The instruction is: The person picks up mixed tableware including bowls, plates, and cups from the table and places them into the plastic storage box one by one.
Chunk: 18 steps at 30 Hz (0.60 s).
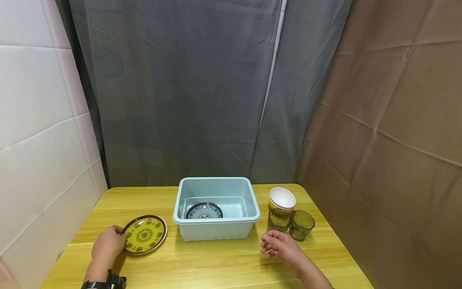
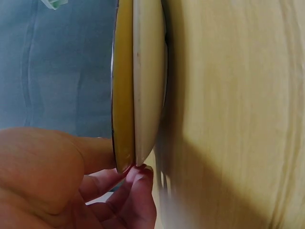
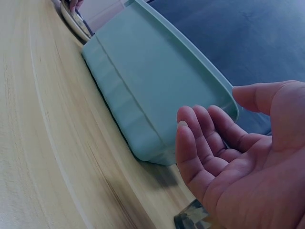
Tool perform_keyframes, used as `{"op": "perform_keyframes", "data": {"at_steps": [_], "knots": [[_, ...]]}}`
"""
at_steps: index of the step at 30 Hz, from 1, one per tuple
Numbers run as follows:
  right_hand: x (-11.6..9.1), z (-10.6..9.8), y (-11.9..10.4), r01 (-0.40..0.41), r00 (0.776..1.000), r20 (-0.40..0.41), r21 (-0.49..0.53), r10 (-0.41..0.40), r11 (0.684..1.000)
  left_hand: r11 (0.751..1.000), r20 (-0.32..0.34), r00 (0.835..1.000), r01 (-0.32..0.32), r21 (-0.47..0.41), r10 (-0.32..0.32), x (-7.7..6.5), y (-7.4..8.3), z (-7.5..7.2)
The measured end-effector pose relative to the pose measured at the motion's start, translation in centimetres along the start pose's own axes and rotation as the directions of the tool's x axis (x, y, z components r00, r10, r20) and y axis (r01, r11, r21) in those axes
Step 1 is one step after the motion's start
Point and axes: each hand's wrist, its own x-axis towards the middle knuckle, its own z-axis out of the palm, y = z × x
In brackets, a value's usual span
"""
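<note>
A yellow plate (image 1: pixel 144 235) with a dark rim and dark motifs lies at the left of the table. My left hand (image 1: pixel 108 243) pinches its left edge, thumb on the upper face. Seen edge-on in the left wrist view, a cream plate (image 2: pixel 148 81) sits directly under the yellow one, and the curled fingers (image 2: pixel 143 191) reach both rims. My right hand (image 1: pixel 283 249) hangs loosely curled and holds nothing, just in front of two dark green glasses. It faces the side of the light blue bin (image 3: pixel 138 81) in the right wrist view.
Inside the bin, at table centre, lies a blue-patterned dish (image 1: pixel 204 210). At the right stand one green glass (image 1: pixel 279 220) and another green glass (image 1: pixel 302 224), with white bowls (image 1: pixel 282 197) stacked behind them. Cloth hangs behind and at both sides of the wooden table (image 1: pixel 202 265).
</note>
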Motion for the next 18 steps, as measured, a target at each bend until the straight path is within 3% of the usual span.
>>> {"op": "perform_keyframes", "data": {"at_steps": [8,18], "knots": [[-0.02,0.07,0.19,0.001,1.0,0.008,0.005,-0.001,1.0,1.0,-0.047,0.999,-0.015,-0.015,0.014,-0.09,-0.3,-0.23],[-0.1,0.33,0.12,0.0,1.0,-0.001,-0.005,0.0,1.0,0.993,-0.087,0.996,-0.036,-0.113,0.027,-0.38,-0.38,-0.83]]}}
